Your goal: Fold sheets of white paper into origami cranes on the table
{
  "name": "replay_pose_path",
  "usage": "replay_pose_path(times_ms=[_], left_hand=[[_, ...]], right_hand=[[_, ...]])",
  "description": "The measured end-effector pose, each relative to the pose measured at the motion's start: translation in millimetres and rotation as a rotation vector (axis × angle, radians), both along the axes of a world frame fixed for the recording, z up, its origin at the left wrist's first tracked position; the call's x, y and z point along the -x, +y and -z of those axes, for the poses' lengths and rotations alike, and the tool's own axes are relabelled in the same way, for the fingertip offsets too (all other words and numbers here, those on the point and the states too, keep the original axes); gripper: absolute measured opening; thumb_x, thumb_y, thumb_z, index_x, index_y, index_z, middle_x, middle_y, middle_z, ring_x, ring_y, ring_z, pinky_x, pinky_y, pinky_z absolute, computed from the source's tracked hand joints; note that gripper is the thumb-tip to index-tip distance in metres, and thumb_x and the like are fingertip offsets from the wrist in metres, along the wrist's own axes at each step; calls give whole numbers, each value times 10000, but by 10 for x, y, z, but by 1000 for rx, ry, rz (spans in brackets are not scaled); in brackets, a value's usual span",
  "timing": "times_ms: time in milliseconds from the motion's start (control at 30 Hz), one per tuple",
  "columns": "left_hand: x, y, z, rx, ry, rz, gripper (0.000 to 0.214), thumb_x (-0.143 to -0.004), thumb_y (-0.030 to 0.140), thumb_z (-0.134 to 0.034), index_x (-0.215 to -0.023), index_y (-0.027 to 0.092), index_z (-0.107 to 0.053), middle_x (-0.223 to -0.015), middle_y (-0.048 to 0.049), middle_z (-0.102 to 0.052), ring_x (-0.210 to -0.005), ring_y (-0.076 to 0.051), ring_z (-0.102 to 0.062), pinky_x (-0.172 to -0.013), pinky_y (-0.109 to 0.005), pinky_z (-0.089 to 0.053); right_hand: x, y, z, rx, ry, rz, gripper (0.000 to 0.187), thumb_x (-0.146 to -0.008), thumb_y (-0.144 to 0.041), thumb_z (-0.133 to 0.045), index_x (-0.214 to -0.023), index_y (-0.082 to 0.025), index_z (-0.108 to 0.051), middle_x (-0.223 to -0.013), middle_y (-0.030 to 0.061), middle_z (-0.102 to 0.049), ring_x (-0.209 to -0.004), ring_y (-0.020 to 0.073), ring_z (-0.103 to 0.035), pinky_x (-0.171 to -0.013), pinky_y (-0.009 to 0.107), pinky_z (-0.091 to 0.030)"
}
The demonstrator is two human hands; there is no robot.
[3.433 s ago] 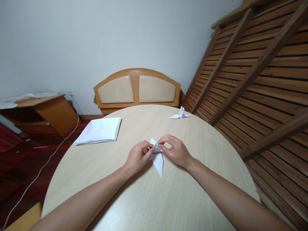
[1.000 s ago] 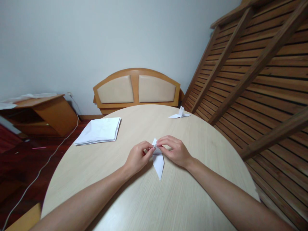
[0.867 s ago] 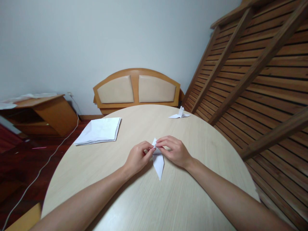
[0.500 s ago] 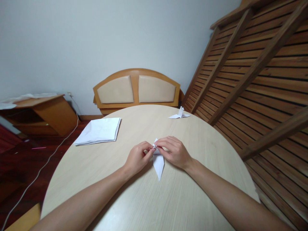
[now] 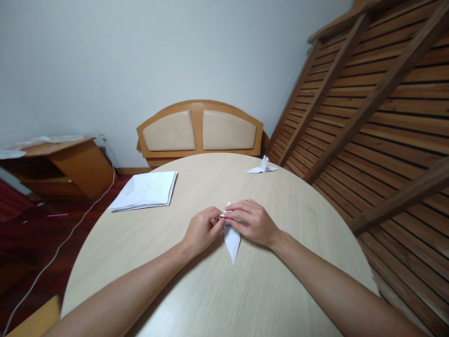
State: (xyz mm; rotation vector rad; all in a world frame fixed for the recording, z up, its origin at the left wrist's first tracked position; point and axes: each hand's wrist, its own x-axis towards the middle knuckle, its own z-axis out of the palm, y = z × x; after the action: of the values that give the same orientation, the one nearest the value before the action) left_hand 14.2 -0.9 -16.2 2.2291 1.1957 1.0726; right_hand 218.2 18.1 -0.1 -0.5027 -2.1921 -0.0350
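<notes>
A small piece of folded white paper lies on the round table in front of me, one long point aimed towards me. My left hand pinches its left side between thumb and fingers. From the right, my right hand grips the same paper near its middle, fingers bent over it. Both sets of fingertips meet there and hide the folds beneath them. Past the fingers a short white tip of the paper shows. Further back on the table stands a white paper crane with its wings spread.
A stack of white paper sheets rests at the left of the pale round table. Behind stands a headboard; slatted wood panels lean on the right. A wooden cabinet and a white cable are at left.
My right fingers have shifted slightly left over the folded paper, and the fingertips now press closer together and cover more of its middle. The crane and the stack have stayed put.
</notes>
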Motion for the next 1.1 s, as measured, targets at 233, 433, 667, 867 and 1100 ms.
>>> replay_pose_path(times_ms=[233, 433, 667, 867, 1100], left_hand=[[-27, -46, -41, 64, -117, -2, 195, -937, 292, -591, -1081, 190, -673, -1015, -60, -723, -809, -148, -675, -592, -219, -517], [-20, -39, -43, 73, -139, -7, 186, -959, 300, -566, -1007, 192, -710, -982, -50, -765, -787, -149, -697, -602, -230, -516], [-5, -49, -40, 43, -76, -33, 207, -970, 314, -538, -967, 187, -702, -900, -42, -754, -707, -141, -672, -578, -237, -484], [5, -24, -14, 45, -63, -81, 202, -971, 319, -529, -932, 187, -677, -867, -28, -735, -697, -140, -650, -578, -240, -471], [-2, -29, -29, 44, -77, -63, 201, -971, 319, -531, -952, 193, -687, -901, -36, -744, -728, -144, -651, -597, -244, -474]], right_hand=[[27, 6, 4, 134, 99, -15, 97, -933, -167, -640, -1009, -219, -669, -934, 34, -753, -891, 193, -692, -817, 370, -536], [57, -25, 33, 427, 244, 31, 137, -899, -225, -682, -1029, -225, -639, -933, 27, -731, -830, 167, -698, -772, 315, -560], [63, -6, 69, 610, 309, -31, 293, -869, -256, -711, -1138, -239, -596, -976, 34, -728, -880, 174, -696, -817, 344, -561], [30, 20, 56, 713, 366, -29, 290, -875, -261, -709, -1148, -240, -610, -861, 9, -729, -835, 170, -705, -795, 328, -561], [14, 43, 56, 696, 341, 2, 216, -858, -295, -730, -1051, -220, -670, -902, 30, -738, -825, 173, -701, -775, 322, -568]])
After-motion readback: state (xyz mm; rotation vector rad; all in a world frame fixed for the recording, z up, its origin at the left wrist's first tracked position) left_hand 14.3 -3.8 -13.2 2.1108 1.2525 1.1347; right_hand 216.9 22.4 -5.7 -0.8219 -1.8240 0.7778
